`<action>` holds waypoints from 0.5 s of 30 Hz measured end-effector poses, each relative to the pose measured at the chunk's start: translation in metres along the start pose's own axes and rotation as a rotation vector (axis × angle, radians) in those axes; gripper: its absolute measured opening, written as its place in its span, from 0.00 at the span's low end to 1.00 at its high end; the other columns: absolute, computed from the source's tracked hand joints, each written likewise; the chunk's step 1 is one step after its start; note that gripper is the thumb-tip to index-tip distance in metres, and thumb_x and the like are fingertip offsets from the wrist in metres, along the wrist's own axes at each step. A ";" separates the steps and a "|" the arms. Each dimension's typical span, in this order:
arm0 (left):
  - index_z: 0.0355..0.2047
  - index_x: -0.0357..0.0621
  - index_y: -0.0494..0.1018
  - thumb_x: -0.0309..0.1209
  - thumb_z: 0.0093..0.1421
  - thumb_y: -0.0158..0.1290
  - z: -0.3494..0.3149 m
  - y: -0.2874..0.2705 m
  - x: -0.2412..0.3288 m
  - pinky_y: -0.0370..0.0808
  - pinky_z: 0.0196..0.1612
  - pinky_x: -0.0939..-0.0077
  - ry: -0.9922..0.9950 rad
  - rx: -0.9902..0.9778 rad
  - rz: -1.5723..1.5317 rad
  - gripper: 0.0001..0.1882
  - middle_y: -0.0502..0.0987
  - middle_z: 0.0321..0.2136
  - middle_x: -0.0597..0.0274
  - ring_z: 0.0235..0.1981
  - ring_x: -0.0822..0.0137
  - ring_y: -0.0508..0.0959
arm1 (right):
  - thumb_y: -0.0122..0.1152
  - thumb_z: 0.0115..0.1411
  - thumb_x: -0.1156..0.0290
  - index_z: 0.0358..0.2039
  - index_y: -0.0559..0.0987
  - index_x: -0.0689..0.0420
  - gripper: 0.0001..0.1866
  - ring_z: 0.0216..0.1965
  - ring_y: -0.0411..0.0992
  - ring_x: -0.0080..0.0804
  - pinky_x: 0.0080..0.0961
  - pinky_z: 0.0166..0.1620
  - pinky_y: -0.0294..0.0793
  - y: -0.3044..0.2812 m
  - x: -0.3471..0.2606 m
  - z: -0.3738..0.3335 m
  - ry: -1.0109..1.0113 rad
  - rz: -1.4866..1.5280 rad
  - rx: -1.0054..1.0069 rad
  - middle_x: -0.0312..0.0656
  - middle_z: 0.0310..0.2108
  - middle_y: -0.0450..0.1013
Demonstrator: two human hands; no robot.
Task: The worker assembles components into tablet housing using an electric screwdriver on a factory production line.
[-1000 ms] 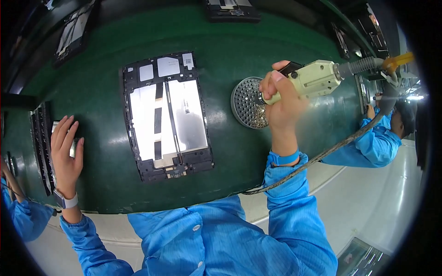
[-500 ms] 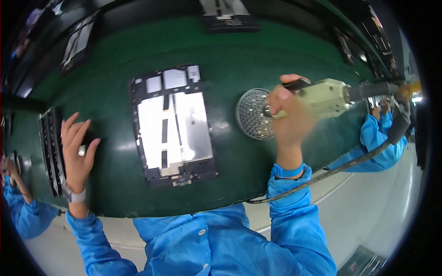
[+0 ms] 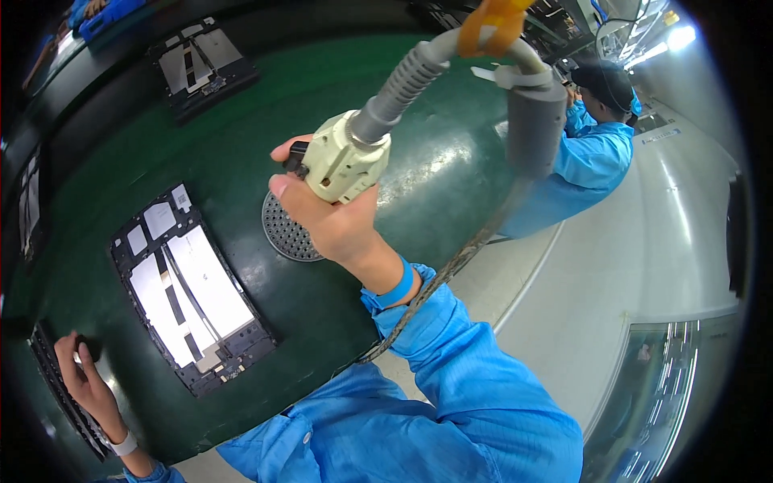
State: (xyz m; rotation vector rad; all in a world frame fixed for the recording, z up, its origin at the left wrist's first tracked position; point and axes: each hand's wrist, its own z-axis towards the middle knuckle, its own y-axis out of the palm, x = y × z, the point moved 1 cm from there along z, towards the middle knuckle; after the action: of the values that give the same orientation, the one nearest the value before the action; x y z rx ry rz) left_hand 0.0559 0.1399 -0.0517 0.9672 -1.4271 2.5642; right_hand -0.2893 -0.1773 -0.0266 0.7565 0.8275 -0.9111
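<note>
My right hand (image 3: 342,225) is wrapped round a cream-coloured electric screwdriver (image 3: 348,159) with a black lever. Its tip is hidden behind the hand, above a round perforated screw tray (image 3: 290,233). Left of that tray lies a tablet chassis (image 3: 194,291), black-framed, with white and silver panels and dark ribbon cables. At the lower left my left hand (image 3: 87,386), fingers apart, rests beside a stack of long black parts (image 3: 60,394); whether it touches them I cannot tell.
From the screwdriver runs a thick grey cable (image 3: 400,84) with orange tape (image 3: 493,28); a thinner cord (image 3: 447,278) crosses my right sleeve. Another tablet chassis (image 3: 201,66) lies at the far left of the green bench (image 3: 435,161). A co-worker in blue (image 3: 592,161) sits at the right.
The view has turned to the right, shifting the bench things left in the picture. My right hand has tilted the screwdriver's cable end up and away. My left hand remains by the black stack.
</note>
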 end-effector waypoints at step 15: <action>0.39 0.35 0.81 0.26 0.57 0.62 0.137 0.159 0.163 0.73 0.35 0.78 -0.029 -0.289 -0.379 0.11 0.76 0.30 0.61 0.29 0.72 0.75 | 0.63 0.52 0.85 0.42 0.77 0.64 0.15 0.22 0.68 0.18 0.16 0.25 0.68 -0.008 -0.003 -0.005 0.174 0.018 0.058 0.37 0.28 0.73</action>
State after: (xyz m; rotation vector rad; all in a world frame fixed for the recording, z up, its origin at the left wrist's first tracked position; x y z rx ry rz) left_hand -0.0599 -0.0982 -0.0313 1.1039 -1.4080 2.0217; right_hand -0.2989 -0.1754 -0.0274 0.9021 0.9485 -0.8653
